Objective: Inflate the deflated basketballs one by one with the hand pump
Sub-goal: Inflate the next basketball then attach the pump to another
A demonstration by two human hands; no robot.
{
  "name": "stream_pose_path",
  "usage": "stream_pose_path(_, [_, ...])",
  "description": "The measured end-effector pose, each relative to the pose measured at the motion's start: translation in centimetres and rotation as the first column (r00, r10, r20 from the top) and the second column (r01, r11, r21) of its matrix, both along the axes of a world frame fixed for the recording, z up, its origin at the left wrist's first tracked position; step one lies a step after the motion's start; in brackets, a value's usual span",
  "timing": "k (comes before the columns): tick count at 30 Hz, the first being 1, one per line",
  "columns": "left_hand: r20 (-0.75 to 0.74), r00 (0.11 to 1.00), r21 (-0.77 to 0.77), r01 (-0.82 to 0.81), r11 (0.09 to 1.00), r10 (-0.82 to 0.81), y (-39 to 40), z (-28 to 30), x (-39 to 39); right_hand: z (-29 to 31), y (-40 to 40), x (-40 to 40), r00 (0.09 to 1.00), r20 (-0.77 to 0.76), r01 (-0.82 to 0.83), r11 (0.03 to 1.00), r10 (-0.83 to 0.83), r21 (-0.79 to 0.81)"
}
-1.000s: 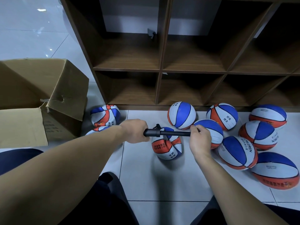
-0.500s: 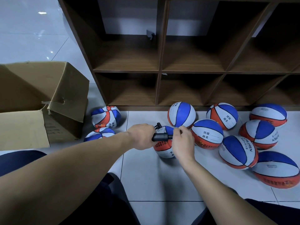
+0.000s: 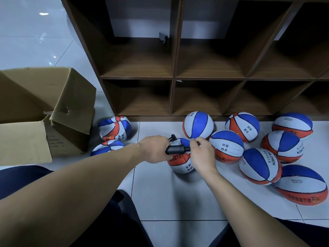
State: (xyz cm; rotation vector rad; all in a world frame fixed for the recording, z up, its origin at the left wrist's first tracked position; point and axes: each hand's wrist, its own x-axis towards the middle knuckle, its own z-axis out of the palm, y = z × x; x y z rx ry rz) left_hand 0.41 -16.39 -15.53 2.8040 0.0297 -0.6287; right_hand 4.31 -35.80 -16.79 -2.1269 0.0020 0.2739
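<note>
Pumping underway on the ball [image 3: 179, 163] in front of us, on the floor [image 3: 160, 193]. Our left hand [image 3: 154, 148] wraps the pump [image 3: 176, 150] barrel; our right hand [image 3: 201, 154] curls round its handle, pushed in close. To the right, seven balls [image 3: 226, 146] look round, so probably done. By the box [image 3: 44, 104], two crumpled balls [image 3: 114, 128] remain.

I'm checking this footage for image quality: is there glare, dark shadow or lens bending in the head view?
In the head view, glare spots sit on the white floor tiles upper left; the shelf cubbies fall into deep shadow at the back; its uprights splay outward, showing wide-angle distortion; hands and balls look sharp.
</note>
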Motion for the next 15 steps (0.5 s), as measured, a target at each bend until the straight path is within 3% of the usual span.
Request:
stream_pose_path(4, [-0.011, 1.000, 0.058, -0.018, 0.998, 0.019, 2.4, 0.0, -0.1, 0.0, -3.3, 2.4, 0.991, -0.042, 0.129, 0.991, -0.128, 0.019])
stream_pose_path(10, [-0.004, 1.000, 0.107, 0.008, 0.994, -0.007, 2.1, 0.0, -0.3, -0.7, -4.0, 2.9, 0.977, -0.109, 0.190, 0.981, -0.185, 0.037])
stream_pose_path(15, [0.017, 1.000, 0.097, -0.017, 0.995, 0.016, 1.5, 0.2, -0.3, -0.3, -1.9, 1.6, 0.992, -0.041, 0.120, 0.993, -0.121, -0.015])
